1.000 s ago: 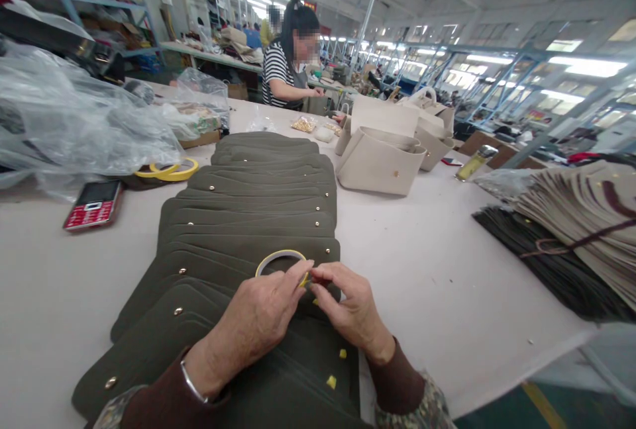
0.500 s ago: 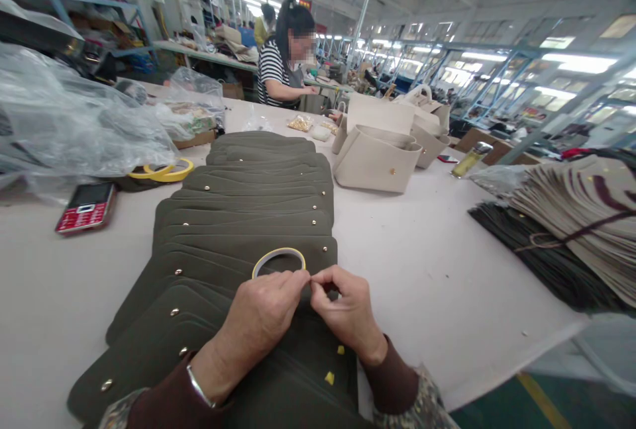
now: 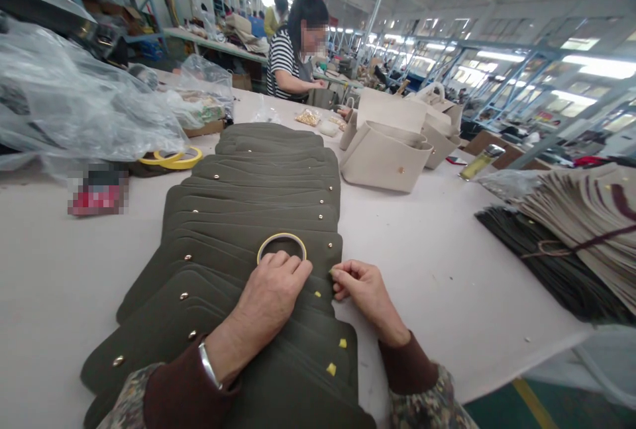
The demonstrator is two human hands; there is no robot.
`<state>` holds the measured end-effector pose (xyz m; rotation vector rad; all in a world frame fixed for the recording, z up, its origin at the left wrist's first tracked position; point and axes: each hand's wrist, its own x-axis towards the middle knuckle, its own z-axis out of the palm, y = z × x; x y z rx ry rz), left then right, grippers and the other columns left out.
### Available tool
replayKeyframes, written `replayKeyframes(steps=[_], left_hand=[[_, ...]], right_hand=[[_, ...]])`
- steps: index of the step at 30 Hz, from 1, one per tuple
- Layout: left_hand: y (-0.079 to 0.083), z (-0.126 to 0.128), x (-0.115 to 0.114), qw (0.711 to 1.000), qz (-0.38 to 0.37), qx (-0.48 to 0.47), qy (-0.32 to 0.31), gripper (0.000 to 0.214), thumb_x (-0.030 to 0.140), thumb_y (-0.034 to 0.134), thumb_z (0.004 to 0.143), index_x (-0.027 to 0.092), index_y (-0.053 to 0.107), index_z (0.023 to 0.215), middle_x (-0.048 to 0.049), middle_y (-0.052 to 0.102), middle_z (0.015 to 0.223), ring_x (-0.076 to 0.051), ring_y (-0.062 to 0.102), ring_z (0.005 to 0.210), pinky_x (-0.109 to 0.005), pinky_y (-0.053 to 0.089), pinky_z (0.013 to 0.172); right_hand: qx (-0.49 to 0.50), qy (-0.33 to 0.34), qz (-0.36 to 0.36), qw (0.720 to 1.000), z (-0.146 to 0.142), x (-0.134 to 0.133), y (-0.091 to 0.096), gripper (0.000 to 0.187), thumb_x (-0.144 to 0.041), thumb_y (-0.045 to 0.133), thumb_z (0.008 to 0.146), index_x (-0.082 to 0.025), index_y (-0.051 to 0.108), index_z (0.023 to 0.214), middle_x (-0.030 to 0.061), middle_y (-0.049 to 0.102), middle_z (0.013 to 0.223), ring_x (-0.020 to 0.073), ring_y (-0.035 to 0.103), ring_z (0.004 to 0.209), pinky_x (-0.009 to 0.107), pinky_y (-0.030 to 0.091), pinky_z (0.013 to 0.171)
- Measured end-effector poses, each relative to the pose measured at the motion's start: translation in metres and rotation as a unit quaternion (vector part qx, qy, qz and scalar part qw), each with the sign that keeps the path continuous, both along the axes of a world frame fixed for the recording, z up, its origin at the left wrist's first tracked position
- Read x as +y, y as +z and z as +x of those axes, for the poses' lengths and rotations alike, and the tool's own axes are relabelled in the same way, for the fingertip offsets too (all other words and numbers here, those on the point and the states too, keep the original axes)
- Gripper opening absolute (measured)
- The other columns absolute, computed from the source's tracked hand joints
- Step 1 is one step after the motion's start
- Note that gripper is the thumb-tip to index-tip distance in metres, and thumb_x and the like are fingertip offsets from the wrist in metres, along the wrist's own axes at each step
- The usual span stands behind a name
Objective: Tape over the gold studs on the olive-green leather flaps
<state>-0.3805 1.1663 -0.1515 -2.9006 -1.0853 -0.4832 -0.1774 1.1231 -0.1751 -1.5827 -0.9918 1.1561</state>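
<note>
The tape roll (image 3: 281, 236) stands up from beneath the curled fingers of the left hand (image 3: 272, 293), which is mostly closed over its near rim. Just right of that hand, the right hand (image 3: 366, 293) has thumb and forefinger pinched together on what looks like a yellow tape scrap (image 3: 332, 272), its other fingers folded in. The step in hand appears to be sticking short tape pieces on the olive panels (image 3: 248, 243) fanned out under the left hand; yellow tabs (image 3: 342, 343) lie on them, nearer the wearer than both hands. The next move would seem to call for lining the scrap up with a panel edge and pressing it flat. Beyond the right hand, a beige bag (image 3: 385, 164) stands on the surface (image 3: 412, 263).
</note>
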Motion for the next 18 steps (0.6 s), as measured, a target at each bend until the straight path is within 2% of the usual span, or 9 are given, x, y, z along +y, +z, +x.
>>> replayKeyframes(steps=[5, 9, 13, 18], left_hand=[[-0.003, -0.003, -0.002, 0.998, -0.045, 0.008, -0.047, 0.016, 0.008, 0.045, 0.092, 0.019, 0.056, 0.088, -0.0027, 0.061, 0.081, -0.020, 0.051, 0.076, -0.035, 0.038, 0.071], [-0.006, -0.004, -0.002, 0.997, -0.065, 0.013, -0.045, 0.016, 0.007, 0.046, 0.091, 0.020, 0.056, 0.088, -0.0029, 0.062, 0.083, -0.021, 0.051, 0.076, -0.035, 0.037, 0.070], [-0.006, -0.003, -0.002, 0.996, -0.080, 0.011, -0.038, 0.015, 0.009, 0.047, 0.092, 0.020, 0.056, 0.090, -0.0029, 0.062, 0.085, -0.021, 0.052, 0.078, -0.036, 0.037, 0.071], [-0.005, -0.002, -0.002, 0.996, -0.087, 0.006, -0.035, 0.014, 0.009, 0.048, 0.092, 0.020, 0.056, 0.089, -0.0025, 0.062, 0.085, -0.021, 0.052, 0.077, -0.036, 0.036, 0.069]], right_hand=[[-0.012, 0.051, -0.037, 0.998, 0.003, -0.001, 0.001, 0.024, -0.036, 0.070, 0.073, -0.012, 0.067, 0.075, -0.0009, 0.063, 0.055, 0.0092, 0.058, 0.043, 0.019, 0.048, 0.045], [-0.077, 0.089, -0.044, 0.992, 0.001, -0.006, 0.006, 0.017, -0.030, 0.065, 0.077, -0.014, 0.065, 0.072, -0.0023, 0.061, 0.053, 0.0087, 0.055, 0.043, 0.018, 0.044, 0.043], [-0.164, 0.111, -0.005, 0.980, -0.004, -0.011, 0.008, 0.015, -0.025, 0.059, 0.079, -0.016, 0.066, 0.070, -0.0027, 0.060, 0.054, 0.0091, 0.051, 0.044, 0.018, 0.041, 0.042], [-0.271, 0.121, 0.080, 0.952, -0.008, -0.011, 0.008, 0.015, -0.019, 0.056, 0.078, -0.017, 0.067, 0.068, -0.0007, 0.065, 0.060, 0.0118, 0.057, 0.053, 0.021, 0.042, 0.051]])
